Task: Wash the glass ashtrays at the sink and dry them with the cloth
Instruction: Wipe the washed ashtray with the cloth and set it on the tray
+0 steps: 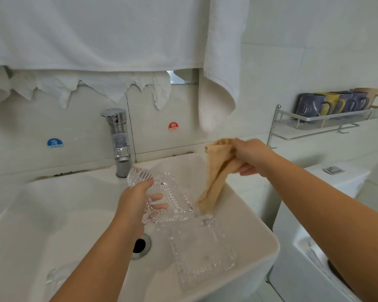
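Observation:
My left hand grips a square cut-glass ashtray, tilted on edge above the white sink basin. My right hand holds a tan cloth bunched at its top; the cloth hangs down just right of the held ashtray, its lower end near the glass. A second glass ashtray lies against the right inner wall of the basin. A further piece of clear glass shows at the basin's lower left, too faint to identify.
A chrome tap stands behind the basin, with no water visible from it. The drain sits at the basin's middle. White towels hang above. A wall rack with mugs is at right, and a toilet cistern stands beside the sink.

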{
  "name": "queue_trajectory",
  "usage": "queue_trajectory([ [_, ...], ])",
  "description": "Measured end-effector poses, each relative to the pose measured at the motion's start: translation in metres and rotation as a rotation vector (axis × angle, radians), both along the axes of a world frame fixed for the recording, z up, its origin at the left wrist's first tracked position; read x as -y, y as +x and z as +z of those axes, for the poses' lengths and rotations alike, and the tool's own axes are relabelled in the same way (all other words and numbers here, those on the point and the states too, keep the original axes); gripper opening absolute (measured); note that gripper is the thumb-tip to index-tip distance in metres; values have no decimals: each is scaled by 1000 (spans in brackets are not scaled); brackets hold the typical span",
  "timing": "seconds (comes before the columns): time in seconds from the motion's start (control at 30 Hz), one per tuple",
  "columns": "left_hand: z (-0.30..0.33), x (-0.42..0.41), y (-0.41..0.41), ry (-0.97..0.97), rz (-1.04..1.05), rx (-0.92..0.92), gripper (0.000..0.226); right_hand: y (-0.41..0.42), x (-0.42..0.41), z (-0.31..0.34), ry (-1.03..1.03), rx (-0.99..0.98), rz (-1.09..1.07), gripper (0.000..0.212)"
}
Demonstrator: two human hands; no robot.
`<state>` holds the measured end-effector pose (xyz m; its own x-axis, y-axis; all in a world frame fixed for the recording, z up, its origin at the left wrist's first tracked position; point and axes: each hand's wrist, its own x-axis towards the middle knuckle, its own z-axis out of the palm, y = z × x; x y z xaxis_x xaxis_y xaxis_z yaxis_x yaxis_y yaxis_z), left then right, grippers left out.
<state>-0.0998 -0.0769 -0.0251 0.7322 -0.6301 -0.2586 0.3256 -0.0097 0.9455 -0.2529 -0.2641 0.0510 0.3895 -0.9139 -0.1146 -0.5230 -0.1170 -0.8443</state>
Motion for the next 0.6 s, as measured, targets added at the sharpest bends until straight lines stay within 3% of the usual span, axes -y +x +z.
queue_trajectory([
  [0.13, -1, 2, -1, -2, -33, 15, 30, -29, 18, -37, 168, -73, -108, 28],
  [0.27, -2, 2, -3, -7, -66, 10, 37, -43, 27, -62, 376, -146, -85, 22],
  [0.37, -1, 3, -5, -29, -82, -27, 42, -35, 29, -73, 108, -324, -40, 39],
  [0.43, 0, 3, -6, -60, -95, -70, 44, -24, 21, -72, -37, -283, 75, 65],
  [0.47, 1, 3, -6, -73, -104, -87, 46, -19, 15, -72, -27, -234, 160, 68],
  [0.6, 3, 1, -9, -107, -129, -99, 46, -1, 7, -81, -37, -214, 300, 31],
])
